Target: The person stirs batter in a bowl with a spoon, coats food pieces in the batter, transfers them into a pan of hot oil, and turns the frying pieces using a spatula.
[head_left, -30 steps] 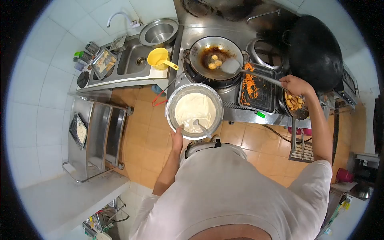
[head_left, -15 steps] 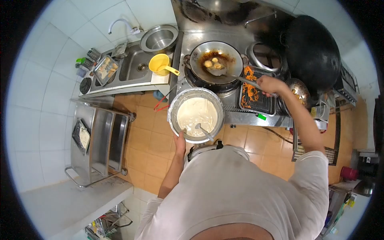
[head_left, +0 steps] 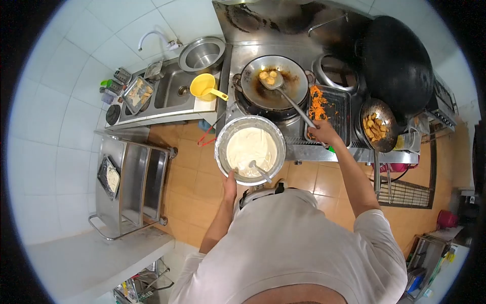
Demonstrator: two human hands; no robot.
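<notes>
The long-handled spatula (head_left: 295, 105) slants across the wok (head_left: 295, 68), its head down in the pan and its handle passing over the near rim. Three golden balls (head_left: 270, 80) sit together at that head — whether they rest on it or only against it, I can't tell from here. Brown oil and dark stains spread over the bottom of the wok, which sits on a burner of the steel stove.

The right hand (head_left: 324, 133) is wrapped round the handle near its end, above the near part of a black tray (head_left: 340, 106). Orange shreds (head_left: 317, 104) lie mostly along the tray's left side.

The left hand (head_left: 230, 185) grips the near left side of a big metal bowl (head_left: 221, 149), the thumb at the rim; the other fingers are mostly hidden. Pale batter (head_left: 246, 144) fills much of the bowl, and a spoon (head_left: 261, 171) leans in it with its handle over the near rim. The bowl is at the front edge of the stove, just in front of the person's waist.

To the right of the tray, a round strainer (head_left: 387, 112) holds browned pieces (head_left: 373, 130). Over on the left — beside the sink (head_left: 167, 96) — stands a yellow dipper (head_left: 203, 83).
</notes>
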